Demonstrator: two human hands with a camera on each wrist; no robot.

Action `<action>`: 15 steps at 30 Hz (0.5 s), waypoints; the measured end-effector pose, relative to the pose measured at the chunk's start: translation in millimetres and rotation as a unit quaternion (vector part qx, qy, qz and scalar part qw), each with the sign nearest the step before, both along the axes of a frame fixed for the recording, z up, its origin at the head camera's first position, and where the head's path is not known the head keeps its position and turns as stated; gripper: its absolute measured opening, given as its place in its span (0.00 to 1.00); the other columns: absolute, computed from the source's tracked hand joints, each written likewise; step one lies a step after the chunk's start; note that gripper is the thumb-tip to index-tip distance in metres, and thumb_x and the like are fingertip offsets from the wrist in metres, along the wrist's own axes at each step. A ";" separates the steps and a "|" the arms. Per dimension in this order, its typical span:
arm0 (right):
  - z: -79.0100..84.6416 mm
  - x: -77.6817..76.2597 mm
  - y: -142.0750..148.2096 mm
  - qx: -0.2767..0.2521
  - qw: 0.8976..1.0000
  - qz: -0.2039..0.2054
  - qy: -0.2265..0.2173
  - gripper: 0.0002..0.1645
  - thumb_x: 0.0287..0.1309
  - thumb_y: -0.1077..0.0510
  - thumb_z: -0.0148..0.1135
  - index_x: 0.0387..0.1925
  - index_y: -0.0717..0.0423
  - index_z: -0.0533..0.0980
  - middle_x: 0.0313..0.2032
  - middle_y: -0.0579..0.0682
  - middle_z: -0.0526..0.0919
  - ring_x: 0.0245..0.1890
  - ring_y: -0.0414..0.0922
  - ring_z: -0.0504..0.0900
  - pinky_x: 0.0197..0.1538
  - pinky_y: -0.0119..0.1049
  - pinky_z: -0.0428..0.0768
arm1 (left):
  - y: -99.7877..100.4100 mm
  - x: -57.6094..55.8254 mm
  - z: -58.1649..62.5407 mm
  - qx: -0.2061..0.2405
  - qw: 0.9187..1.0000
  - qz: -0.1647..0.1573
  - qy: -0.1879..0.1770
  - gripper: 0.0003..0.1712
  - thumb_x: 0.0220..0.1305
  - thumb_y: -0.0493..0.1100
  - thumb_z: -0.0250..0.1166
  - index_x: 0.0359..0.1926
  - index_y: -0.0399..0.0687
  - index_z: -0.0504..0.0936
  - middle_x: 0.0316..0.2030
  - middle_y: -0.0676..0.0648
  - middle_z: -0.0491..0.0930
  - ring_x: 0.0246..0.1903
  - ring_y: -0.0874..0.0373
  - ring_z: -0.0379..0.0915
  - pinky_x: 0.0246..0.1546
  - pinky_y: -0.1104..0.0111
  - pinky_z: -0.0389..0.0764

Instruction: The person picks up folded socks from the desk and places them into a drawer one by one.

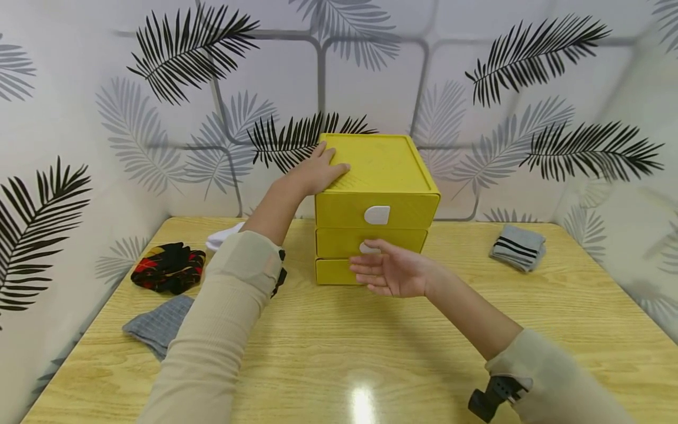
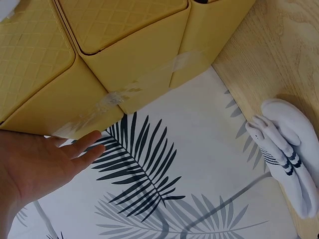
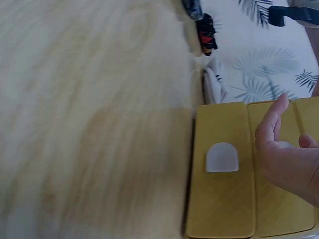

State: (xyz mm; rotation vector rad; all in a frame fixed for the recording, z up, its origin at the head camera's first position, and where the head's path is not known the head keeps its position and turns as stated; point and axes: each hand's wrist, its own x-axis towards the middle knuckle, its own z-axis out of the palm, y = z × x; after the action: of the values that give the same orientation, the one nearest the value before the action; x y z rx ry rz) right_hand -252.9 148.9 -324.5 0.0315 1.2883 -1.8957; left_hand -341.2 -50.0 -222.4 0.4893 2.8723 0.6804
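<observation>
A yellow three-drawer box (image 1: 378, 162) stands at the back of the table, its drawers closed, with pale handles (image 1: 377, 215) on the front. My left hand (image 1: 313, 169) rests on the left edge of its top, fingers spread. In the left wrist view the same hand (image 2: 37, 162) lies against the box's edge. In front of the middle and bottom drawers is my right hand (image 1: 394, 270), fingers loosely extended and holding nothing. The right wrist view shows that hand (image 3: 289, 159) by the middle drawer, partly covering its handle; contact there cannot be made out.
To the left lie a black, red and yellow patterned cloth bundle (image 1: 168, 268), a folded grey cloth (image 1: 161, 324) and white socks (image 2: 286, 154). Folded grey socks with black stripes (image 1: 518, 247) lie on the right. A leaf-patterned backdrop (image 1: 286, 76) encloses the wooden table (image 1: 328, 353).
</observation>
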 end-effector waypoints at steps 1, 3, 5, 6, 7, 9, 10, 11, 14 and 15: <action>-4.1 0.3 0.2 0.008 1.000 0.000 -0.003 0.26 0.67 0.42 0.41 0.47 0.58 0.73 0.40 0.47 0.80 0.37 0.42 0.80 0.39 0.31 0.78 | -0.2 0.0 0.0 0.000 1.000 -0.001 0.000 0.39 0.69 0.63 0.36 0.72 0.50 0.40 0.70 0.50 0.27 0.68 0.48 0.33 0.63 0.53 0.45; -9.9 -0.4 0.4 0.017 1.000 -0.009 -0.009 0.27 0.66 0.40 0.43 0.50 0.58 0.69 0.40 0.47 0.80 0.37 0.42 0.80 0.39 0.31 0.78 | -0.3 -0.1 0.4 0.000 1.000 -0.002 -0.001 0.39 0.69 0.63 0.36 0.72 0.50 0.39 0.70 0.50 0.27 0.68 0.48 0.33 0.63 0.53 0.44; -11.8 -2.3 0.3 0.018 0.999 -0.024 -0.013 0.30 0.65 0.39 0.44 0.54 0.59 0.66 0.40 0.48 0.80 0.38 0.42 0.80 0.39 0.30 0.78 | -0.3 -0.5 0.4 -0.001 1.000 -0.003 -0.002 0.39 0.69 0.63 0.36 0.72 0.50 0.39 0.70 0.50 0.26 0.68 0.48 0.32 0.64 0.53 0.44; -11.7 -3.6 0.1 0.016 0.999 -0.030 -0.017 0.32 0.64 0.38 0.45 0.56 0.59 0.64 0.40 0.48 0.80 0.38 0.42 0.80 0.39 0.30 0.78 | -0.3 -0.7 0.3 -0.001 1.000 -0.003 -0.002 0.39 0.69 0.63 0.36 0.72 0.50 0.39 0.70 0.50 0.26 0.68 0.48 0.32 0.64 0.53 0.44; -11.3 -4.6 0.0 0.012 0.999 -0.036 -0.020 0.32 0.64 0.38 0.45 0.56 0.59 0.64 0.41 0.48 0.80 0.38 0.42 0.80 0.39 0.30 0.78 | -0.4 -0.8 0.3 -0.002 1.000 -0.003 -0.003 0.39 0.69 0.63 0.36 0.72 0.50 0.39 0.70 0.50 0.26 0.68 0.48 0.32 0.64 0.53 0.44; -9.6 -6.3 -0.3 0.006 0.999 -0.044 -0.029 0.32 0.63 0.39 0.46 0.56 0.60 0.63 0.41 0.49 0.79 0.38 0.42 0.80 0.40 0.31 0.78 | -0.6 -1.1 0.1 -0.003 1.000 -0.003 -0.004 0.39 0.69 0.63 0.36 0.72 0.50 0.39 0.70 0.50 0.26 0.68 0.48 0.32 0.64 0.53 0.44; -9.0 -6.9 -0.4 0.002 0.998 -0.048 -0.034 0.32 0.64 0.39 0.46 0.56 0.60 0.64 0.41 0.49 0.79 0.38 0.42 0.80 0.40 0.31 0.78 | -0.4 -1.3 0.0 -0.003 1.000 -0.003 -0.004 0.39 0.69 0.63 0.36 0.72 0.50 0.39 0.70 0.50 0.26 0.68 0.48 0.32 0.64 0.53 0.44; -8.6 -7.4 -0.3 -0.002 0.998 -0.049 -0.038 0.31 0.64 0.40 0.46 0.56 0.60 0.64 0.41 0.49 0.79 0.37 0.42 0.80 0.40 0.31 0.78 | -0.3 -1.4 0.0 -0.004 1.000 -0.002 -0.003 0.39 0.69 0.63 0.36 0.72 0.50 0.39 0.70 0.50 0.26 0.68 0.48 0.32 0.64 0.53 0.44; -9.1 -7.8 -0.5 -0.008 0.997 -0.058 -0.045 0.28 0.64 0.42 0.46 0.53 0.60 0.66 0.40 0.49 0.80 0.36 0.42 0.80 0.39 0.31 0.78 | -0.2 -1.5 -0.1 -0.006 1.000 -0.002 0.000 0.39 0.69 0.63 0.36 0.72 0.50 0.40 0.70 0.50 0.26 0.68 0.48 0.33 0.64 0.54 0.45; -9.2 -7.6 -0.6 -0.008 0.997 -0.061 -0.046 0.27 0.64 0.42 0.46 0.52 0.60 0.66 0.40 0.49 0.80 0.36 0.42 0.80 0.38 0.31 0.78 | -0.1 -1.7 -0.3 -0.006 1.000 -0.003 0.001 0.39 0.69 0.63 0.36 0.72 0.50 0.40 0.70 0.50 0.26 0.68 0.48 0.33 0.64 0.54 0.45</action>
State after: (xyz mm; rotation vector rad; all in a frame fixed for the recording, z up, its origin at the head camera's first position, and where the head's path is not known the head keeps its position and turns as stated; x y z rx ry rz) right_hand -260.4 148.3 -333.6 0.1913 1.2328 -1.9828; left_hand -342.9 -50.1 -222.7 0.4956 2.8736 0.6629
